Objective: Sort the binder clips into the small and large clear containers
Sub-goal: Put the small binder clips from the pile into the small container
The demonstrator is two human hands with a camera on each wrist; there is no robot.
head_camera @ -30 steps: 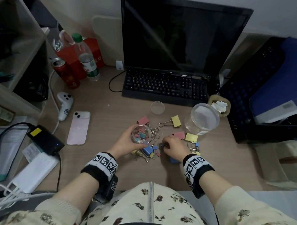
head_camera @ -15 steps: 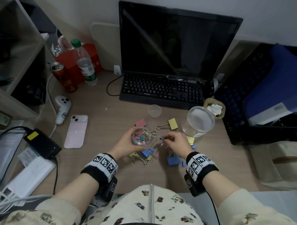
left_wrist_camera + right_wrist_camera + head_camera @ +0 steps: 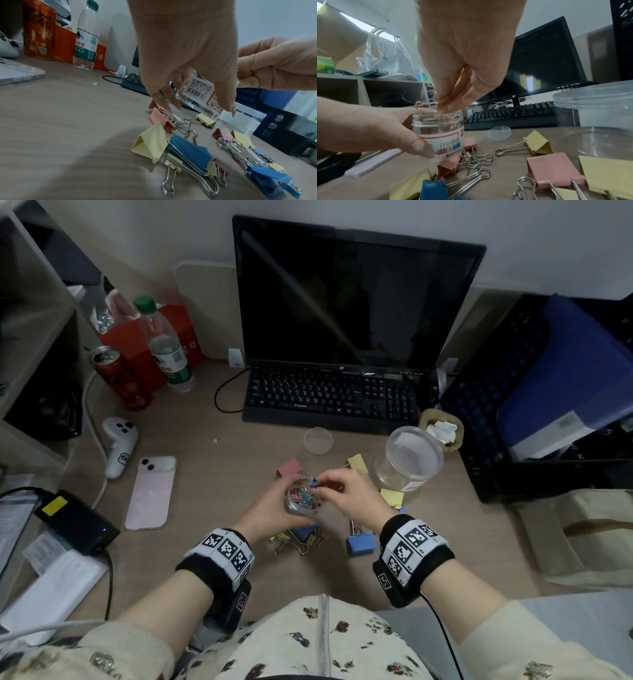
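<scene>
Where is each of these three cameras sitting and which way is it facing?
Head: worn on the head, looking down at the desk; both forearms show, left hand holding the small jar, right hand at its mouth.
Left wrist: under the left hand, looking along the fingers over the loose binder clips.
Right wrist: looking along the right hand toward the monitor; fingertips at the small jar.
Shared: the wrist views each show the opposite hand too.
</scene>
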